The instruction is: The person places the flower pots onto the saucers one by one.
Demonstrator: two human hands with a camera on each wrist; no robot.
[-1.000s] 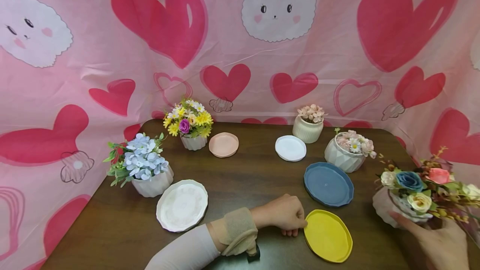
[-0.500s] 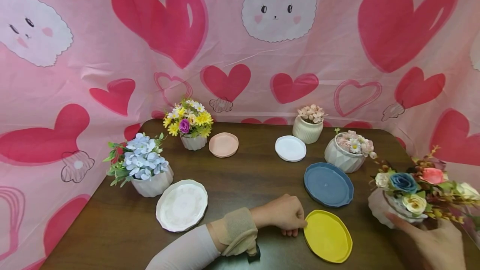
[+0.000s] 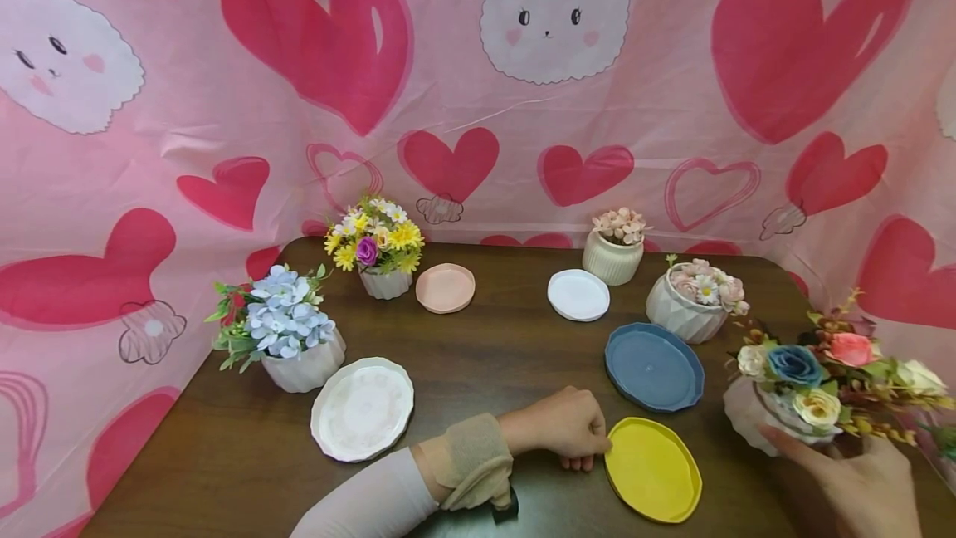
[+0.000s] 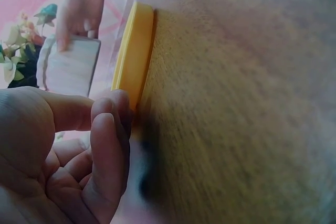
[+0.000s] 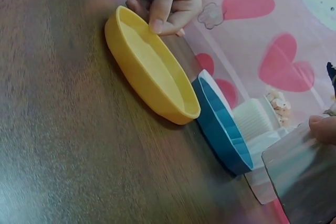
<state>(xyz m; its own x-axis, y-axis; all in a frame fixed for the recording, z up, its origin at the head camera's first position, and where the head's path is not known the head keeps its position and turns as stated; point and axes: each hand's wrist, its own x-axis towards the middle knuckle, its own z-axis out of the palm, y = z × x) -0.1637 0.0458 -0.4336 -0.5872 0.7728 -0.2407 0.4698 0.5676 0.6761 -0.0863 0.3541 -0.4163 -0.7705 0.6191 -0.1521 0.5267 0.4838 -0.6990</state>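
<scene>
While right grip (image 3: 859,480) holds flowerpot (image 3: 754,418) — yellow dish (image 3: 653,471) beside.

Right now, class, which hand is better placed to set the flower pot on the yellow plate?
The right hand: it already holds the flower pot beside the yellow plate. The left hand only touches that plate's rim.

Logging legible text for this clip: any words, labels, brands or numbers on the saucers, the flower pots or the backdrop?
None: no view shows a word, number or brand.
Backdrop: only printed hearts and rabbit faces, no lettering.
Yellow saucer, touched by the left hand: plain.
Blue saucer: plain.
Pot of mixed flowers, held by the right hand: no label visible.
</scene>
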